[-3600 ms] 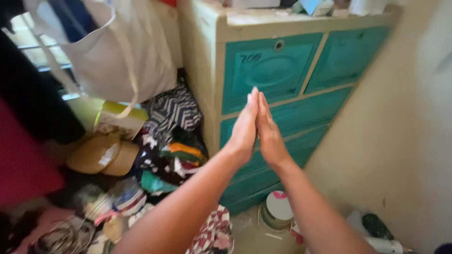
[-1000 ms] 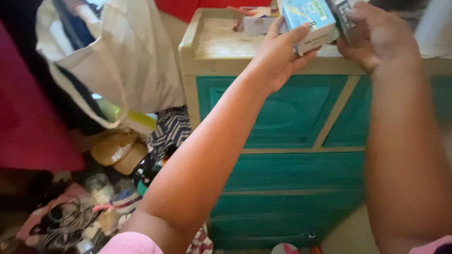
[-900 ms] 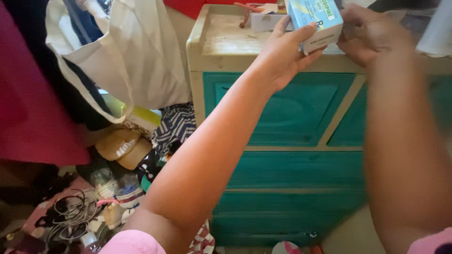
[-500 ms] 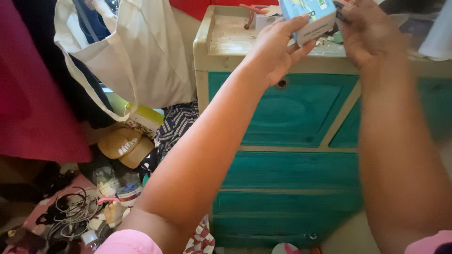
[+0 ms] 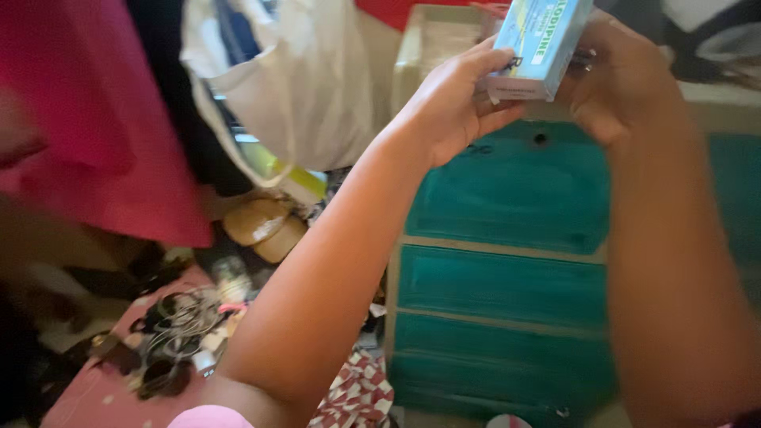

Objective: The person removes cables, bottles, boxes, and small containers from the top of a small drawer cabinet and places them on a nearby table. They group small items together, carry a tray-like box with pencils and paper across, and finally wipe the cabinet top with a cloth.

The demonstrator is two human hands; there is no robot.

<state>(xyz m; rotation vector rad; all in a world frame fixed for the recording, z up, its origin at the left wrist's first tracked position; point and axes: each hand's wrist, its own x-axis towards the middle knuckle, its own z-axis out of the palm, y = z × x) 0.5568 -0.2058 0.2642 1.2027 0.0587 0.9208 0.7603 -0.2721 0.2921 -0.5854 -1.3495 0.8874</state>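
Above the top front edge of the teal dresser (image 5: 507, 198), both hands hold up a small light-blue carton (image 5: 539, 43) with white and yellow panels. The left hand (image 5: 452, 111) cups it from below and the side, fingers curled around its lower end and the thumb lying along its underside. The right hand (image 5: 626, 75) closes on the far side, fingers pinching the box's edge; a small dark thing shows between those fingers and the carton, too blurred to make out. The carton is tilted, its top leaning away, clear of the dresser's pale top (image 5: 436, 40). Left of the dresser hangs a white tote bag (image 5: 301, 87), and below it the floor is littered with tan shoes (image 5: 261, 226), tangled cords (image 5: 178, 321) and patterned cloth (image 5: 357, 388). As I judge it, the risk lies in the light grip: the box is held only by fingertips on one side, so a twist or tug between the hands could let it slip and drop into the clutter beside the dresser, where it would be hard to find.
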